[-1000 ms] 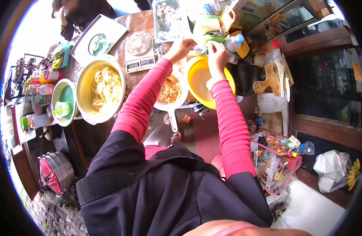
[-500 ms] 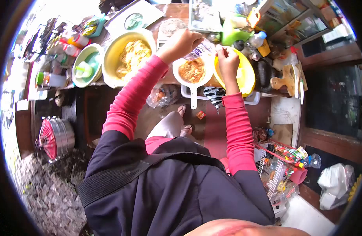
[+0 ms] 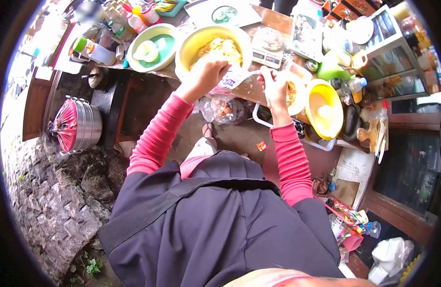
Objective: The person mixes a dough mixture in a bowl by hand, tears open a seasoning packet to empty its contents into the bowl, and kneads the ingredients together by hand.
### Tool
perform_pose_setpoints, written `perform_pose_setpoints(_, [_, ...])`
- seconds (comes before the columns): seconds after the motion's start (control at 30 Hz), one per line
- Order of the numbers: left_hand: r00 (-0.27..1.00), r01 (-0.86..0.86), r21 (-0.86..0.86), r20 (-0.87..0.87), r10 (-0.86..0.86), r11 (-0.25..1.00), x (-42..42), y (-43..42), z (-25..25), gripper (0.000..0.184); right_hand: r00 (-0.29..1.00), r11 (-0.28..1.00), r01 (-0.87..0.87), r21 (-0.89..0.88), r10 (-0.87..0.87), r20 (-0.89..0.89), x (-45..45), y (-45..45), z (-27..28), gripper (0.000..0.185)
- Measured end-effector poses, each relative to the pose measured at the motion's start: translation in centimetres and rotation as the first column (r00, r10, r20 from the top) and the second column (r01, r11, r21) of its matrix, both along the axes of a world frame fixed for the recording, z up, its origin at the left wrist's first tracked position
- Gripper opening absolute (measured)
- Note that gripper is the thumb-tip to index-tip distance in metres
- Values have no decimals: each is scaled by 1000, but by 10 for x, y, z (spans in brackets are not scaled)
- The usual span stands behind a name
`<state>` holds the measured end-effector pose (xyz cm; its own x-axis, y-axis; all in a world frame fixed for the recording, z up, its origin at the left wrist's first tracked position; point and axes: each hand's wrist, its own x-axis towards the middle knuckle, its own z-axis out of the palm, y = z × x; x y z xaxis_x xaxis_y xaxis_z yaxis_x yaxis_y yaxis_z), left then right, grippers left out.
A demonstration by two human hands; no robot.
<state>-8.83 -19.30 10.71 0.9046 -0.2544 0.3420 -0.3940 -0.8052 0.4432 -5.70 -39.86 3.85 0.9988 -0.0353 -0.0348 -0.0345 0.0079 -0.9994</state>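
Observation:
My left hand (image 3: 208, 74) is closed in a pinch on a clear plastic bag (image 3: 225, 82) with purple and white print. Opposite it, my right hand (image 3: 274, 88) has its fingertips pressed together at the bag's other edge. The bag is stretched between them, in front of a large cream basin (image 3: 181, 57) that holds a yellowish shredded food (image 3: 220, 47). Partly behind my right hand is a white pan (image 3: 299, 98) with orange-brown food in it. A kitchen scale (image 3: 267, 58) with something whitish on top stands just beyond the hands.
Right of the pan is a yellow bowl (image 3: 333, 119); a cutting board (image 3: 368, 135) is farther right. A green-lined basin (image 3: 140, 38) and a white bottle (image 3: 100, 54) stand left. A bag of round items (image 3: 226, 112) hangs below the table edge. A steamer pot (image 3: 89, 122) sits at lower left.
My view has swung left, so the table things appear farther right. Both hands have moved with the plastic bag from over the white pan to in front of the cream basin.

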Motion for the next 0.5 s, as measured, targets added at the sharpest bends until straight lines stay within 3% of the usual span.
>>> perform_pose_setpoints(0.07, [1000, -10, 9, -22, 10, 1000, 2, 25, -1, 22, 994, 994, -52, 94, 61, -88, 7, 24, -5, 18])
perform_pose_setpoints(0.33, [999, 37, 41, 23, -38, 998, 31, 107, -9, 21, 994, 991, -107, 84, 108, -4, 35, 107, -20, 18])
perform_pose_setpoints(0.4, [999, 42, 135, -14, -40, 990, 37, 121, -10, 21, 996, 988, -86, 125, 84, 20, 39, 121, -23, 18])
perform_pose_setpoints(0.5, [998, 56, 134, -13, -55, 989, 43, 144, -18, 21, 991, 992, -64, 106, 76, -108, 43, 137, -24, 17])
